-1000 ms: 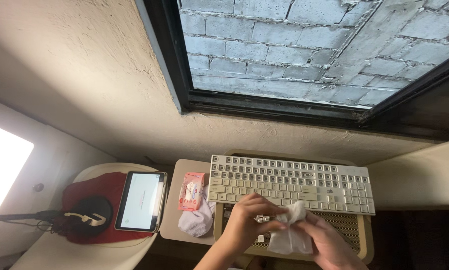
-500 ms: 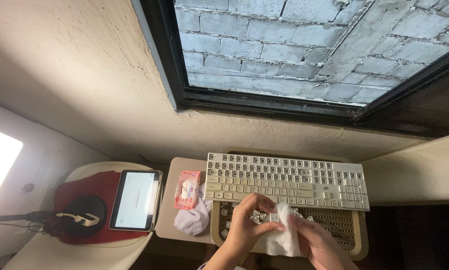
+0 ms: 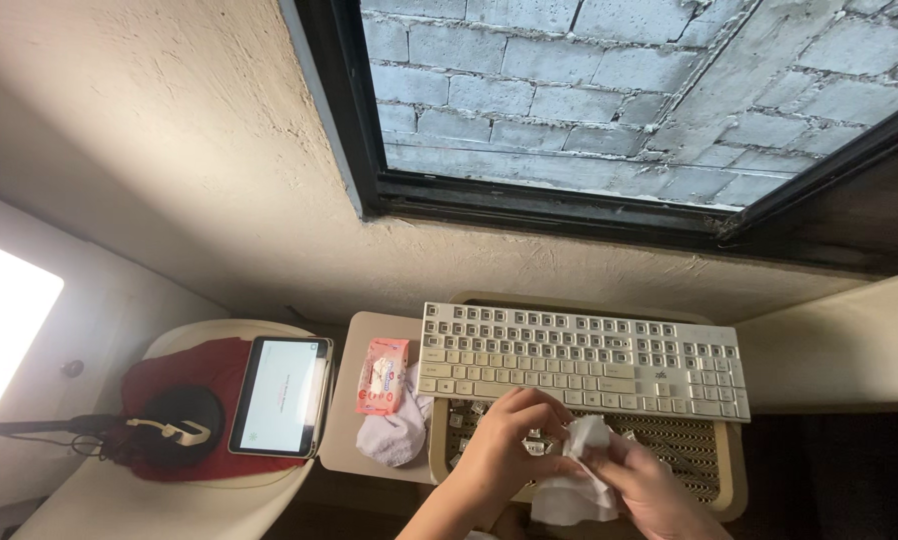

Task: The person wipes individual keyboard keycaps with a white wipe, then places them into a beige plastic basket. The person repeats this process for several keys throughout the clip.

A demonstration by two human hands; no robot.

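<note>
Head view: left hand [image 3: 514, 440] pinches a small keycap [image 3: 537, 447] at lower centre, directly left of the wipe [image 3: 579, 470] gripped in the right hand [image 3: 644, 485]; both touch. Keyboard [image 3: 581, 360], just above them, runs left-right. The keycap's facing is unclear.

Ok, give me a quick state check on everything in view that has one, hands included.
Left hand: closed on a small keycap.
Right hand: gripping a crumpled white wipe.
Keyboard: flat on the woven tray, most keycaps on.
Loose keycaps: scattered in the tray.
Tablet: screen lit.
Pink wipes pack: lying flat, flap state unclear.
White sock: crumpled beside the tray.
</note>
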